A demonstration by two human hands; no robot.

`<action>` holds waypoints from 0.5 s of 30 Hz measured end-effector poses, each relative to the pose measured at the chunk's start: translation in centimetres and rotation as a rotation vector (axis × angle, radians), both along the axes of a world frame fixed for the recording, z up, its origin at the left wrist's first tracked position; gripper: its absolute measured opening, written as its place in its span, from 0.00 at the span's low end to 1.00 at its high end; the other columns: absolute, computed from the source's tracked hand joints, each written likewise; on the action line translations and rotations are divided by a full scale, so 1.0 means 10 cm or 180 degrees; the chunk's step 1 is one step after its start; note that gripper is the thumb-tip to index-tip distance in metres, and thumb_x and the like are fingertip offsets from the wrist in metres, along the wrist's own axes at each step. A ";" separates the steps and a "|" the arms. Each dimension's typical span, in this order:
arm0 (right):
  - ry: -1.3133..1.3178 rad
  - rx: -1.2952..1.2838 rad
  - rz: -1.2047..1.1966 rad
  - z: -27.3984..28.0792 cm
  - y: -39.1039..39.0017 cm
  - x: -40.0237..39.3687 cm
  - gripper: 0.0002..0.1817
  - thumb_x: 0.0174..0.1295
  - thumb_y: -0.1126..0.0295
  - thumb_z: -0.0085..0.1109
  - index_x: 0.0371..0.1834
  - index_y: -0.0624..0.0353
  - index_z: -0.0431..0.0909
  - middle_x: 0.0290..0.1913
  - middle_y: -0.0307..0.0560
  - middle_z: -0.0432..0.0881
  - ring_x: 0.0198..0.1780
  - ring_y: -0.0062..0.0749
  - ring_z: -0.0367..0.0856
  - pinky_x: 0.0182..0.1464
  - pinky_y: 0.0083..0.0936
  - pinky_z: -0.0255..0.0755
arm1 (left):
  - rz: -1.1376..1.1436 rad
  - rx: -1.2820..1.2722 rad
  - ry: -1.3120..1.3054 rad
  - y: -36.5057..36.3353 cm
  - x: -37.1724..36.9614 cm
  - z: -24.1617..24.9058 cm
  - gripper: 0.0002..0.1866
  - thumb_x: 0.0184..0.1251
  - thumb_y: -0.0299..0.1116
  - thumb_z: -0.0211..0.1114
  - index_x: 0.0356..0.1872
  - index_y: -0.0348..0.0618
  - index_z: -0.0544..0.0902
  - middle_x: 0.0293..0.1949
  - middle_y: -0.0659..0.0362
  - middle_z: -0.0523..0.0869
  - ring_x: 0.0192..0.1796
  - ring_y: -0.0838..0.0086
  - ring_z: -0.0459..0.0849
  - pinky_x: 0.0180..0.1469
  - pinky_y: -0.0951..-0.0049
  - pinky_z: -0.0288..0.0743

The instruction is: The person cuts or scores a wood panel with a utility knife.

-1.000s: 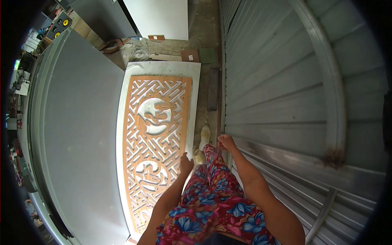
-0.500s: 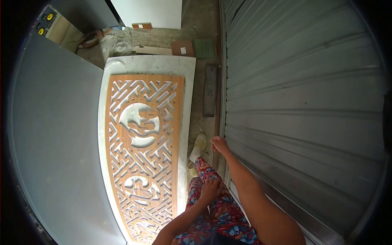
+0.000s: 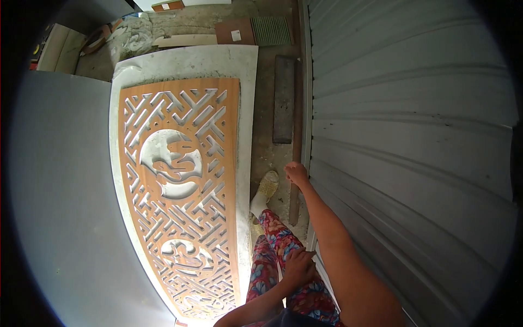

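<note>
R hand outstretched, L hand on thigh

Carved wood panel flat on white board; grey sheet to left; plank on concrete floor; scraps beyond.

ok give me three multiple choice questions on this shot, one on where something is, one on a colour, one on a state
1. Where is the right hand?
A. on the shutter's edge
B. on the carved panel
C. on the shoe

2. What colour is the carved panel?
A. blue
B. orange-brown
C. black

3. How is the left hand?
A. gripping a tool
B. raised overhead
C. resting on the trousers

Answers:
1 A, the fingers touch the shutter at its edge.
2 B, its face is orange-brown on a white board.
3 C, it lies on the floral trousers holding nothing.
</note>
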State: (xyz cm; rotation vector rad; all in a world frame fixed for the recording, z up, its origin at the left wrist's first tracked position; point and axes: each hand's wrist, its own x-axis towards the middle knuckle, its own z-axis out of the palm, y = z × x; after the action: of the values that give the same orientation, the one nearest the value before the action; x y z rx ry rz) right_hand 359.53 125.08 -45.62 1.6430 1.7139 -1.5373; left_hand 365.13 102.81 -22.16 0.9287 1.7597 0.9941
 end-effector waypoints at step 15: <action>-0.0547 0.1777 0.0242 -1.34 0.35 -0.52 0.43 0.46 0.56 0.64 0.60 0.71 0.55 0.59 0.63 0.61 0.62 0.48 0.60 0.60 0.36 0.58 | -0.0057 0.0373 -0.0846 -0.03 -0.12 -0.43 0.18 0.46 0.36 0.59 0.41 0.42 0.76 0.47 0.53 0.77 0.55 0.60 0.71 0.49 0.60 0.65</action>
State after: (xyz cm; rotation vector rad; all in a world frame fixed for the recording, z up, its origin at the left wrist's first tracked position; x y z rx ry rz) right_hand 354.35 128.58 -58.98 1.8593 2.2029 -0.8909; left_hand 363.93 102.49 -26.49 0.8402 1.4820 1.1627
